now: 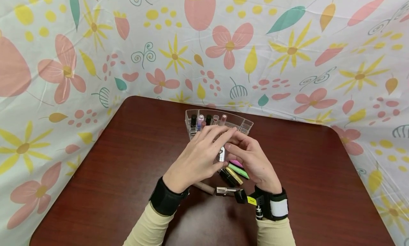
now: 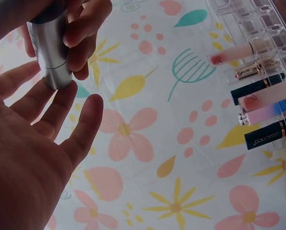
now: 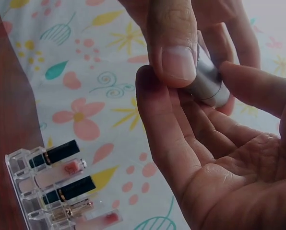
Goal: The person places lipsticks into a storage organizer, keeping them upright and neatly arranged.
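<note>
A silver cosmetic tube (image 1: 221, 154) is held between the two hands above the table. My left hand (image 1: 199, 155) reaches over it from the left, with thumb and fingertips at the tube. From the other side my right hand (image 1: 254, 160) pinches the same tube, its thumb (image 3: 258, 88) against the silver surface. A thin seam runs round the tube near one end in the left wrist view. Behind the hands stands a clear organizer (image 1: 247, 125), partly covered by them; several lipsticks and gloss tubes are upright in its slots, among them a dark tube (image 1: 193, 120).
Below the hands lie a green tube (image 1: 239, 171), a gold tube (image 1: 234, 175), a partly hidden pink tube (image 1: 236, 163), a silver-capped tube (image 1: 225, 191) and a beige tube (image 1: 204, 187). The brown table (image 1: 127, 160) meets a flower-patterned cloth (image 1: 223, 61) behind.
</note>
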The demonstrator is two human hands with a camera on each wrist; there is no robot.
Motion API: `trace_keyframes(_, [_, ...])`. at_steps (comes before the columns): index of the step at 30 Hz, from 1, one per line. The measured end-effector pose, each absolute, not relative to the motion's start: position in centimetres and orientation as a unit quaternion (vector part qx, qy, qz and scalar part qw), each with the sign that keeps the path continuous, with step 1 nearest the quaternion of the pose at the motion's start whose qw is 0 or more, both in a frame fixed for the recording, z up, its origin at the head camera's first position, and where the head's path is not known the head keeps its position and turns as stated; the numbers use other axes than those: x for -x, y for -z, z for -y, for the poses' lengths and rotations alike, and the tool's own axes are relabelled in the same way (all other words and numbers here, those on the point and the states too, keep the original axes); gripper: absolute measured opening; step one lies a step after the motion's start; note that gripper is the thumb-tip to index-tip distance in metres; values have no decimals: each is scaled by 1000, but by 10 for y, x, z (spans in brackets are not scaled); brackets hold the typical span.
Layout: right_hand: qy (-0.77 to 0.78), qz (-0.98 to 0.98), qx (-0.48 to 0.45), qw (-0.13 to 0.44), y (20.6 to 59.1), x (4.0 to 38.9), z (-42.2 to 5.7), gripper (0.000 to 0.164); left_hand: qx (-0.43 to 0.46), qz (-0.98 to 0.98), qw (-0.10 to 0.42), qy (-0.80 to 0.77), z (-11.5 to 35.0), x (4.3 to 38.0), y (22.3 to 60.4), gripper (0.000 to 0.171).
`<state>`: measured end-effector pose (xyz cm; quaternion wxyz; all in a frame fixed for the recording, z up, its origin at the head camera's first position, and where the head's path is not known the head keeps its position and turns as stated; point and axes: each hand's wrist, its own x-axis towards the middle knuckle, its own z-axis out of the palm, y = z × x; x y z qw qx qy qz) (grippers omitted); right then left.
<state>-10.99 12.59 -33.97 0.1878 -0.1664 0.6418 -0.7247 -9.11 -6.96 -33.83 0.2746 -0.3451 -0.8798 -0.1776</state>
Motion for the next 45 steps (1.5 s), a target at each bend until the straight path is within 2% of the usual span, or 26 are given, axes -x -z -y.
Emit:
trace_keyframes(6, [719, -647, 154, 199, 345, 114, -124, 43, 338, 888, 261, 168, 70, 92, 341, 96])
trace_keyframes(13, [709, -658, 128, 217, 360, 124, -120, 48, 329, 901, 227, 167, 72, 99, 352, 95])
trace_keyframes(25, [670, -701, 114, 217, 377, 133, -107, 44, 312, 917, 196, 154, 75, 108, 369, 83])
trace_keyframes(34, [646, -725, 106, 213, 390, 138, -100, 43, 300, 930, 163, 137, 74, 113, 380, 86])
trace_keyframes(37, [640, -730, 104, 214, 400, 142, -94, 45, 284, 940, 113, 149, 75, 115, 384, 92])
trace_keyframes(41, [609, -762, 98, 199, 418, 152, -83, 39, 218, 955, -14, 200, 83, 118, 391, 109])
trace_keyframes(45, [546, -819, 83, 156, 437, 166, -70, 26, 119, 960, -120, 223, 98, 123, 400, 107])
